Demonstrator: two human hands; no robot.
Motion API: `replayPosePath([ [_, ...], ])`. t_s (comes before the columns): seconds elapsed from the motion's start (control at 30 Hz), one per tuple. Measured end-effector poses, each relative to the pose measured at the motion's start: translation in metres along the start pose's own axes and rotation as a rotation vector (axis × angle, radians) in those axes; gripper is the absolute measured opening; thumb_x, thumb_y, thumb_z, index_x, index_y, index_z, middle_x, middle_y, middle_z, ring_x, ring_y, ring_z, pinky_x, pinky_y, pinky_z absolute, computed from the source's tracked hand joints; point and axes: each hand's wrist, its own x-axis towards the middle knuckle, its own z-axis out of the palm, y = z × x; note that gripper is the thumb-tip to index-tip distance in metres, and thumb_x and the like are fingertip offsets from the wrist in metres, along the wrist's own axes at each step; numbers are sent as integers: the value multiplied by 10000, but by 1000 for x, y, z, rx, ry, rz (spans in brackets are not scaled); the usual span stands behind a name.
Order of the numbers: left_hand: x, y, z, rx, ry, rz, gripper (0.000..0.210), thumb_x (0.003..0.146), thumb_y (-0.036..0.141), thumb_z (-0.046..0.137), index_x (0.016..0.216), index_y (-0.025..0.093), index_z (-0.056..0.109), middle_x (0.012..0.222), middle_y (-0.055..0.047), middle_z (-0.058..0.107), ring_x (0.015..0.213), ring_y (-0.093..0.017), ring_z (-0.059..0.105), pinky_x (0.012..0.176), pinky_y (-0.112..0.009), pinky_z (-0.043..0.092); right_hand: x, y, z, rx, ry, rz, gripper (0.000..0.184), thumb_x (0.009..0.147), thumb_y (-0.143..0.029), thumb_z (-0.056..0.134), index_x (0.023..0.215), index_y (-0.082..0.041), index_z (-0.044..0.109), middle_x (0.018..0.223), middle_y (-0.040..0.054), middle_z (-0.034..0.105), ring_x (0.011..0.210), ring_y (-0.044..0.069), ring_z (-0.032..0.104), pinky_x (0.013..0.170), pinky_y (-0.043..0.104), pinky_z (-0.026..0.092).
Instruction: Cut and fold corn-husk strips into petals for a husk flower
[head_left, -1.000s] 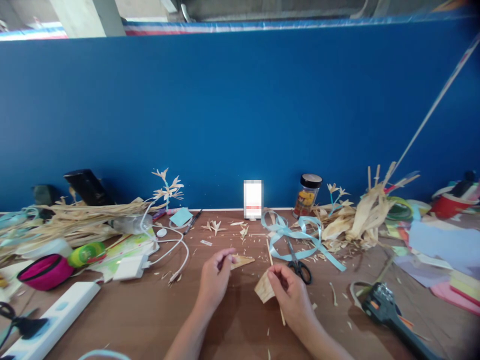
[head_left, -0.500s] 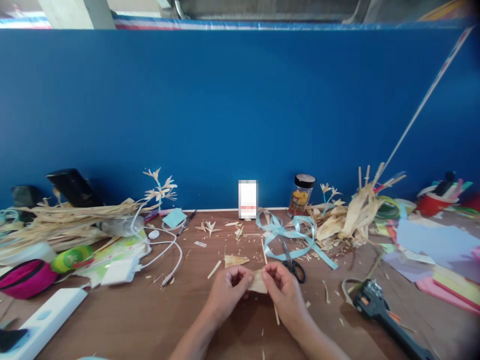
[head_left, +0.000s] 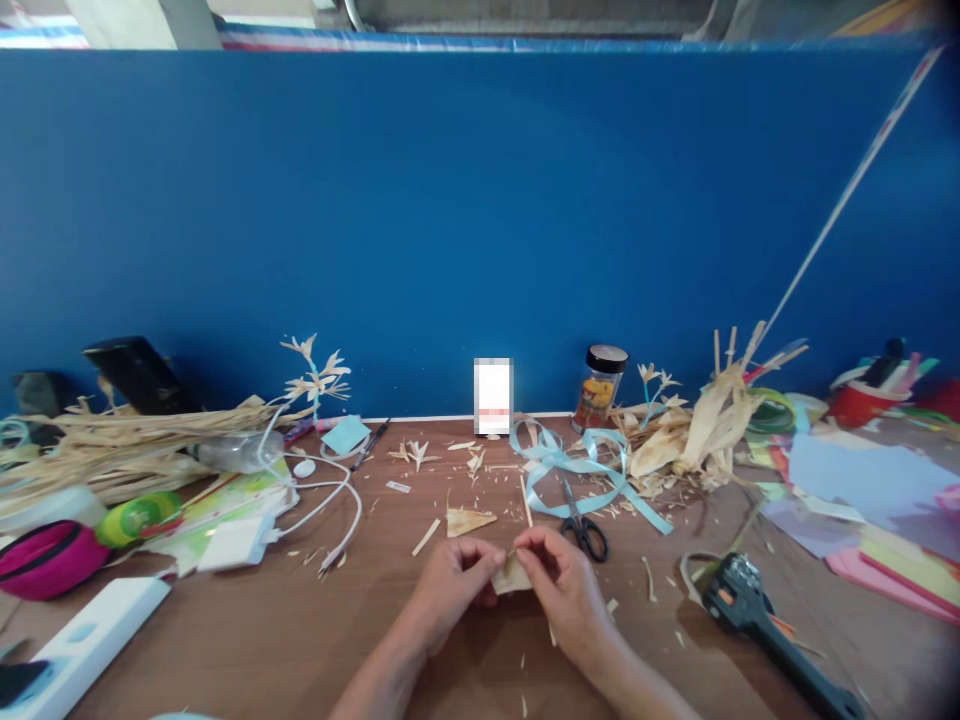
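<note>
Left hand (head_left: 452,590) since a second ago: moved from beside the triangular scrap (head_left: 469,522) to the pale husk piece (head_left: 512,577), where it now meets the right hand (head_left: 559,580).
Husk piece: directly between the two sets of fingertips, above the brown table (head_left: 300,655), its lower edge facing the person.
Its long axis: cannot be told, since both sides run under the fingers.
Left fingers: thumb and forefinger closed together at its left side; the other fingers curl behind.
Right fingers: thumb and forefinger drawn together at its upper right side.
Nearer hand: neither clearly; both touch it.
Thin stick (head_left: 526,502): passes beneath the right hand, long axis running away from the person, far end leaning left; whether it is gripped cannot be told.
Triangular scrap: on the table, just beyond the left hand.
Black-handled scissors (head_left: 595,541): just beyond the right hand, untouched.
</note>
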Motion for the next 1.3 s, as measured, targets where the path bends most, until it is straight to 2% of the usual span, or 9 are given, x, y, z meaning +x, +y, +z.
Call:
replayPosePath([
  [0.3,-2,2,1,-4,5,11,261,656,362,629,681,103,609,498,26,527,428,-67,468,443,-178,353,0,0,0,129,-4,80,171,807,-315,469,837,-168,551,640,-9,534,562,114,473,509,198,362],
  [0.47,-2,3,2,44,-1,-1,261,665,368,612,616,113,585,465,27,521,416,-75,463,444,-191,358,3,2,1,156,12,117,168,764,-320,531,801,-157,542,683,12,572,607,132,515,549,216,396],
  [0.7,-1,-1,5,64,-8,50,269,640,374,631,725,118,627,596,3,570,495,-87,470,500,-211,388,2,-4,-2,51,23,70,152,764,-297,518,836,-165,542,706,24,594,642,156,551,586,242,428],
  [0.83,-2,0,3,83,-4,45,236,630,349,643,679,119,630,596,-5,579,531,-100,484,531,-219,393,0,-9,-2,-14,45,39,166,751,-295,535,865,-176,555,734,29,611,673,167,570,626,250,435],
  [0.97,-3,3,3,74,-54,47,234,623,340,648,692,118,628,600,-7,592,520,-98,492,515,-216,384,-1,-10,-2,-17,56,44,208,749,-311,544,910,-180,536,703,22,615,634,163,564,612,247,427],
  [1.03,-3,5,4,47,-56,40,237,611,331,661,704,118,612,599,-6,592,510,-98,499,506,-217,388,-1,-8,-1,35,53,59,222,766,-323,525,936,-181,512,687,15,610,603,153,550,583,238,420],
  [1.17,-4,7,9,-109,18,-12,224,606,312,671,655,143,534,521,27,556,453,-84,495,472,-206,389,-1,-3,1,187,50,88,227,807,-353,463,963,-188,477,673,-2,570,577,130,523,528,214,412],
  [1.3,-7,11,9,-399,58,-50,190,628,261,668,672,158,515,652,21,594,575,-82,549,547,-192,427,-2,-3,3,228,-40,93,199,793,-358,491,888,-184,503,721,4,560,617,125,524,558,218,423],
])
